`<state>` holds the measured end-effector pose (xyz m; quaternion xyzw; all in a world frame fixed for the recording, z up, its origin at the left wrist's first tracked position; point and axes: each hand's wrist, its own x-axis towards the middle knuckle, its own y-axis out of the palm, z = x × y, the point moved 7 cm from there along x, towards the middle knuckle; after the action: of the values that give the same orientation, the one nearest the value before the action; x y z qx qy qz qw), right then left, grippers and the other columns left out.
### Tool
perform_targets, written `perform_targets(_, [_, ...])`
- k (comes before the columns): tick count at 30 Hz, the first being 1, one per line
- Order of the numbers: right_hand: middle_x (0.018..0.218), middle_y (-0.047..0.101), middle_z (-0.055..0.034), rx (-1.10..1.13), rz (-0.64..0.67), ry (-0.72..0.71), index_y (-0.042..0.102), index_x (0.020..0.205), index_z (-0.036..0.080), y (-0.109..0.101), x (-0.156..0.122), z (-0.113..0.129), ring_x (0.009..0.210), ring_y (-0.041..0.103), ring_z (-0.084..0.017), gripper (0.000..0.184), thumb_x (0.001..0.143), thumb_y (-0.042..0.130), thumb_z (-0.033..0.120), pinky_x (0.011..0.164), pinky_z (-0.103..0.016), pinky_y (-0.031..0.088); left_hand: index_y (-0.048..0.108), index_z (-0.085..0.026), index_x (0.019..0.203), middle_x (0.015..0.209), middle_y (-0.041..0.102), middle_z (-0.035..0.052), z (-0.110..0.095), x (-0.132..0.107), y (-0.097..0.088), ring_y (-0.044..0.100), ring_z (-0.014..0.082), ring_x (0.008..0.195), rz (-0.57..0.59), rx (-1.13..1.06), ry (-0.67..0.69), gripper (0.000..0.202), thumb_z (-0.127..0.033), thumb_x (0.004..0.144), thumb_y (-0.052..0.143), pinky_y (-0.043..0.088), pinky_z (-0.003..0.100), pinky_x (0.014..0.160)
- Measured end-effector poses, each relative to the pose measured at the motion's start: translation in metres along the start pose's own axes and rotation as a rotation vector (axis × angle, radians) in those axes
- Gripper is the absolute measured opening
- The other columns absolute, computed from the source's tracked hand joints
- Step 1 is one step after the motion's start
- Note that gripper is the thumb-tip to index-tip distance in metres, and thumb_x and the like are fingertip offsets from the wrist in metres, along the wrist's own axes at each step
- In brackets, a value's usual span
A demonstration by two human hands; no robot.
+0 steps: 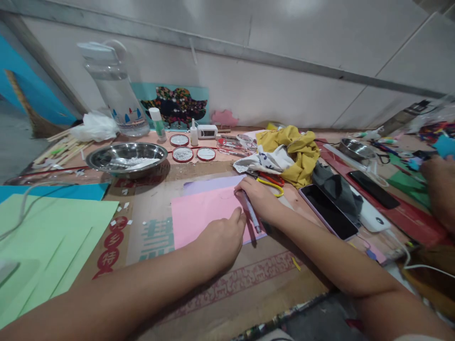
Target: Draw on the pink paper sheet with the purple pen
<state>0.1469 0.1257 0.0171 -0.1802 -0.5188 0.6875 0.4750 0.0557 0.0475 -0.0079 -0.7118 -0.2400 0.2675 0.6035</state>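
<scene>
A pink sheet of paper [199,213] lies over a purple sheet [213,183] on the cardboard-covered work surface. My left hand [223,240] rests at the pink sheet's lower right part, its fingers curled; whatever they may pinch is hidden. Across the sheet's right side, my right hand [261,199] is closed around a grey-purple pen [252,213], which slants down toward me out of the hand. The right fingertips bend down at the paper's upper right. Just beyond that hand lie yellow-handled scissors [272,186].
Green sheets [60,237] lie left. Behind stand a steel bowl [127,158], a water bottle [115,90], a glue stick [157,124] and small red-rimmed dishes [182,154]. Yellow cloth [291,151] and a phone [329,210] sit right. Another person's hand [441,184] is far right.
</scene>
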Motion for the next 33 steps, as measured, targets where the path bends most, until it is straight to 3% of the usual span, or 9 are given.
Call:
perform_targets(5, [0.087, 0.066, -0.0042, 0.093, 0.067, -0.001, 0.064, 0.090, 0.018, 0.005, -0.001, -0.002, 0.082, 0.061, -0.018, 0.010, 0.092, 0.055, 0.017, 0.073, -0.029, 0.046, 0.032, -0.005, 0.145, 0.132, 0.054, 0.0243, -0.001, 0.000, 0.001, 0.070, 0.0232, 0.079, -0.010, 0.008, -0.002, 0.056, -0.011, 0.091, 0.039, 0.058, 0.036, 0.062])
perform_targets(10, [0.091, 0.066, -0.0078, 0.062, -0.037, -0.011, 0.064, 0.090, 0.017, 0.001, 0.002, -0.007, 0.087, 0.061, -0.020, 0.010, 0.092, 0.054, 0.016, 0.079, -0.033, 0.047, 0.041, -0.004, 0.139, 0.132, 0.054, 0.0247, -0.002, 0.001, 0.003, 0.070, 0.0238, 0.082, -0.009, 0.026, 0.001, 0.048, -0.013, 0.093, 0.038, 0.058, 0.036, 0.064])
perform_targets(15, [0.087, 0.067, -0.0048, 0.097, 0.006, -0.008, 0.065, 0.090, 0.018, 0.005, 0.001, -0.008, 0.081, 0.061, -0.018, 0.008, 0.090, 0.057, 0.017, 0.074, -0.030, 0.047, 0.038, -0.002, 0.142, 0.130, 0.056, 0.0236, -0.003, 0.000, 0.000, 0.069, 0.0225, 0.077, -0.021, 0.039, 0.006, 0.051, -0.013, 0.092, 0.037, 0.058, 0.036, 0.062])
perform_targets(21, [0.089, 0.067, -0.0074, 0.095, -0.088, -0.044, 0.066, 0.090, 0.017, 0.000, 0.003, -0.009, 0.085, 0.062, -0.020, 0.012, 0.090, 0.054, 0.015, 0.078, -0.033, 0.049, 0.042, -0.001, 0.139, 0.132, 0.055, 0.0247, -0.005, 0.000, 0.000, 0.069, 0.0228, 0.080, -0.015, 0.068, 0.018, 0.049, -0.013, 0.092, 0.038, 0.058, 0.036, 0.063])
perform_targets(26, [0.084, 0.068, -0.0051, 0.094, -0.045, -0.028, 0.066, 0.087, 0.017, 0.004, 0.002, -0.010, 0.080, 0.061, -0.018, 0.008, 0.087, 0.059, 0.014, 0.074, -0.030, 0.048, 0.036, 0.000, 0.145, 0.136, 0.053, 0.0249, -0.004, 0.000, 0.002, 0.070, 0.0228, 0.080, -0.021, 0.094, 0.012, 0.054, -0.014, 0.093, 0.038, 0.058, 0.035, 0.061])
perform_targets(29, [0.086, 0.067, -0.0074, 0.077, -0.113, -0.048, 0.066, 0.087, 0.016, 0.003, 0.004, -0.014, 0.082, 0.061, -0.019, 0.010, 0.088, 0.056, 0.014, 0.076, -0.032, 0.048, 0.041, -0.001, 0.142, 0.137, 0.053, 0.0241, -0.004, 0.000, 0.003, 0.070, 0.0234, 0.084, -0.023, 0.102, 0.017, 0.051, -0.013, 0.092, 0.038, 0.059, 0.034, 0.063])
perform_targets(33, [0.084, 0.067, -0.0041, 0.119, -0.153, -0.038, 0.066, 0.087, 0.017, 0.006, 0.004, -0.020, 0.078, 0.060, -0.017, 0.007, 0.085, 0.060, 0.013, 0.073, -0.030, 0.047, 0.038, 0.000, 0.143, 0.139, 0.051, 0.0248, -0.005, 0.000, 0.005, 0.070, 0.0231, 0.084, -0.025, 0.103, 0.027, 0.052, -0.015, 0.093, 0.038, 0.059, 0.035, 0.064])
